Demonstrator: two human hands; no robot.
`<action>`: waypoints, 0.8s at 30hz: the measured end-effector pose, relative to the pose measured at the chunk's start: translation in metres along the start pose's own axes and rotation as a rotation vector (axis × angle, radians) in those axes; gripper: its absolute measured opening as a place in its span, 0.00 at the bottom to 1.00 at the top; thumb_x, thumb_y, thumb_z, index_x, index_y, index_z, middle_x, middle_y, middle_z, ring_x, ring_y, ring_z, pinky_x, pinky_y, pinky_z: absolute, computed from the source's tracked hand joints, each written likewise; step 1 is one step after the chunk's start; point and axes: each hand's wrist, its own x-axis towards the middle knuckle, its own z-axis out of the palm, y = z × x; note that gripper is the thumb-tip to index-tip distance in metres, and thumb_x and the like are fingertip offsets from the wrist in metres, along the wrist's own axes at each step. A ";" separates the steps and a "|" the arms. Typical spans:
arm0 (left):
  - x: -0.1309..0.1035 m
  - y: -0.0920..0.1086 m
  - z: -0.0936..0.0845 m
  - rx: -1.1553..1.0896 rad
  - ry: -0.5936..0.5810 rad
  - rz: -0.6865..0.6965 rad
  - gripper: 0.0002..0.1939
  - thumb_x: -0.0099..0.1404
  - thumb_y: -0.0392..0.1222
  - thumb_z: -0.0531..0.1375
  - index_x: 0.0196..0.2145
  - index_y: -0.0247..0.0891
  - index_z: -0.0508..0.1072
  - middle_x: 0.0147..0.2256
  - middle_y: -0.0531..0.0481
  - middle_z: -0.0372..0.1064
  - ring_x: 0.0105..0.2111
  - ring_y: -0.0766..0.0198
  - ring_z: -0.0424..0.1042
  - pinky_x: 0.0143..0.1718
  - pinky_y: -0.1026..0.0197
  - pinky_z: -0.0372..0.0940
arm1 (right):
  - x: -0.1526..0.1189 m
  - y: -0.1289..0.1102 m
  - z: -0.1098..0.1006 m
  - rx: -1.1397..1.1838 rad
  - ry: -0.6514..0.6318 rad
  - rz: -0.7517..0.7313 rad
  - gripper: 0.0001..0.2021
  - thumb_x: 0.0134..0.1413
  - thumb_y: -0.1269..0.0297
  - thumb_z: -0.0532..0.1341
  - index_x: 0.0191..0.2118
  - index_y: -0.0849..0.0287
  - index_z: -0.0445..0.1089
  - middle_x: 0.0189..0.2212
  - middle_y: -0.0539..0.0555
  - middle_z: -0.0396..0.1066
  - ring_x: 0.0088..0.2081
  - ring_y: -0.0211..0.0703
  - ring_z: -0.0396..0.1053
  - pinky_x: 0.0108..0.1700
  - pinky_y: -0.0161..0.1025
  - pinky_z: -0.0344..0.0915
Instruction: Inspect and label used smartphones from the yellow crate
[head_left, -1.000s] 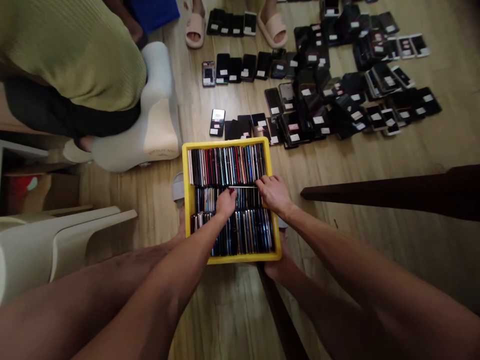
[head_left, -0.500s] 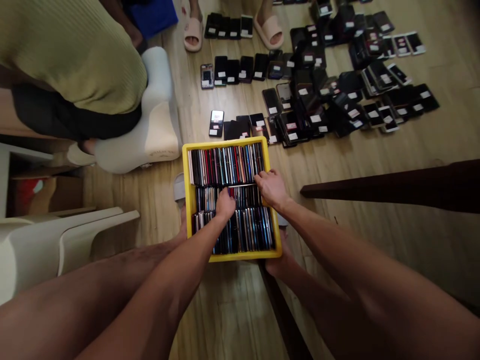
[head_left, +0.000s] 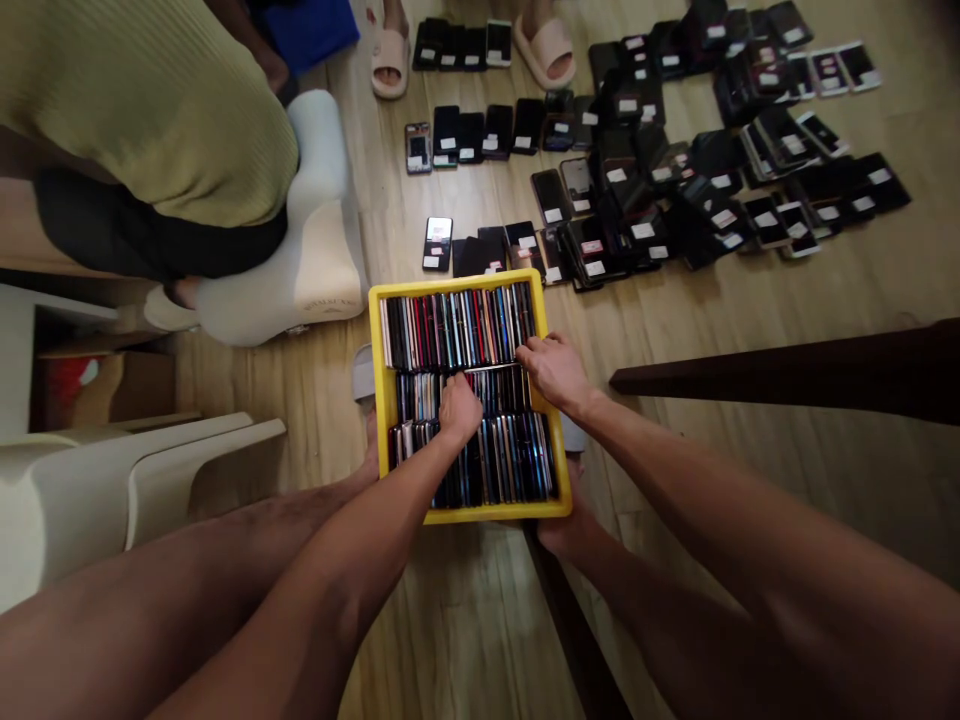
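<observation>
A yellow plastic crate [head_left: 566, 490] stands on the floor between my feet, packed with three rows of phones on edge. My left hand [head_left: 460, 405] reaches into the middle row with its fingers pinched together. At the right wall of the crate, my right hand [head_left: 555, 372] has curled fingers over the end of the rows. Between the two hands runs a thin pale edge, which looks like a phone [head_left: 491, 368] lying crosswise between the back and middle rows. My fingertips at its ends are partly hidden.
Many labelled phones [head_left: 592, 250] lie in rows and stacks on the wooden floor beyond the crate. Another person in sandals [head_left: 390, 62] is at the back. Someone in a green top [head_left: 187, 110] sits left on a pale seat [head_left: 322, 240]. Dark furniture legs [head_left: 787, 375] stand right.
The view has shifted slightly, so the crate and both hands appear a little farther right. Both hands keep nearly the same places over the phones.
</observation>
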 end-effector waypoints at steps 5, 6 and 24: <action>-0.003 0.003 -0.001 -0.006 0.009 -0.009 0.21 0.66 0.26 0.48 0.55 0.29 0.67 0.54 0.31 0.67 0.57 0.48 0.68 0.58 0.52 0.61 | 0.000 0.008 -0.001 -0.006 -0.019 -0.068 0.12 0.66 0.74 0.51 0.42 0.62 0.72 0.38 0.58 0.72 0.37 0.47 0.65 0.49 0.44 0.50; -0.004 0.004 -0.001 -0.010 0.012 -0.009 0.21 0.66 0.26 0.48 0.55 0.29 0.67 0.54 0.31 0.67 0.56 0.48 0.68 0.58 0.52 0.62 | 0.000 0.009 -0.001 -0.006 -0.020 -0.080 0.12 0.66 0.74 0.51 0.43 0.62 0.72 0.38 0.58 0.72 0.37 0.47 0.66 0.49 0.44 0.50; 0.012 -0.028 0.007 -0.300 0.050 0.013 0.28 0.65 0.26 0.50 0.59 0.38 0.72 0.58 0.45 0.68 0.57 0.60 0.68 0.62 0.61 0.60 | -0.009 -0.008 0.016 0.009 0.077 0.013 0.13 0.64 0.73 0.51 0.44 0.62 0.73 0.41 0.61 0.70 0.41 0.51 0.62 0.50 0.47 0.50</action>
